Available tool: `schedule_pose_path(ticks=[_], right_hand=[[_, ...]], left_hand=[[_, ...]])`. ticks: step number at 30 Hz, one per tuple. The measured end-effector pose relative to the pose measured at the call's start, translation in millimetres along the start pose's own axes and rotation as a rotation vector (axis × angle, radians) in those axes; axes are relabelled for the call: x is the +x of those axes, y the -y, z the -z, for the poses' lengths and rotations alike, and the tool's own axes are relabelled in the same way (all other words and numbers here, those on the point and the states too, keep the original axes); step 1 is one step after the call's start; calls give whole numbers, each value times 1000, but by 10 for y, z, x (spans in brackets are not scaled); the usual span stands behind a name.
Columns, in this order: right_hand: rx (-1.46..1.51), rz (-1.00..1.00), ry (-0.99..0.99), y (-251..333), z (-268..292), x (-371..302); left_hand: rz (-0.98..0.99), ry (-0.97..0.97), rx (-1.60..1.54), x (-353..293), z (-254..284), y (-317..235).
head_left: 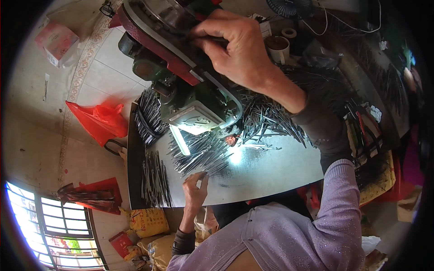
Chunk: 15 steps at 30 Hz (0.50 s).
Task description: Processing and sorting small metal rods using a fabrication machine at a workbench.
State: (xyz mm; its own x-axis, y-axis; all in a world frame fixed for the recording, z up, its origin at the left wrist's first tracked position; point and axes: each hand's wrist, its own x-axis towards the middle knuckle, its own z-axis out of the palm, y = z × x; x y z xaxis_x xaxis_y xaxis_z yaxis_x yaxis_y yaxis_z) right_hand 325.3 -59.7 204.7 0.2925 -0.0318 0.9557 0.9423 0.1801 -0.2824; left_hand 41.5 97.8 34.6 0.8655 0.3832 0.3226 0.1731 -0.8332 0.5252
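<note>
My left hand [194, 192] is at the near edge of a pile of thin dark metal strips [199, 153] on the table. Its thumb and fingers are pinched at the strip ends; what lies between them is too small to make out. My right hand [242, 49] reaches up to the top of a green and red machine [181, 86]. Those fingers are bent closed against its dark upper part, and their tips are partly hidden. Under the machine's head, a bright lamp spot [236, 158] lights the table beside a small reddish-brown lump [231, 140].
More strips lie in bundles on the left of the metal table [262, 176] and heap up behind my right forearm. A mug [277, 49], a tape roll [289, 32] and a small fan [289, 7] stand at the back. Red bags [101, 119] hang at the left wall.
</note>
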Motion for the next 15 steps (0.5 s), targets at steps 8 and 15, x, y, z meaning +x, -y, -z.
schedule_pose_path(ticks=[8,15], right_hand=[[-129,-304,1283,-271,726,-740],[-275,-492,1246,154,956,-1401]], left_hand=[[-42,26,39,-20,-34,-65],[-15,78,145,-126,-255,-87]])
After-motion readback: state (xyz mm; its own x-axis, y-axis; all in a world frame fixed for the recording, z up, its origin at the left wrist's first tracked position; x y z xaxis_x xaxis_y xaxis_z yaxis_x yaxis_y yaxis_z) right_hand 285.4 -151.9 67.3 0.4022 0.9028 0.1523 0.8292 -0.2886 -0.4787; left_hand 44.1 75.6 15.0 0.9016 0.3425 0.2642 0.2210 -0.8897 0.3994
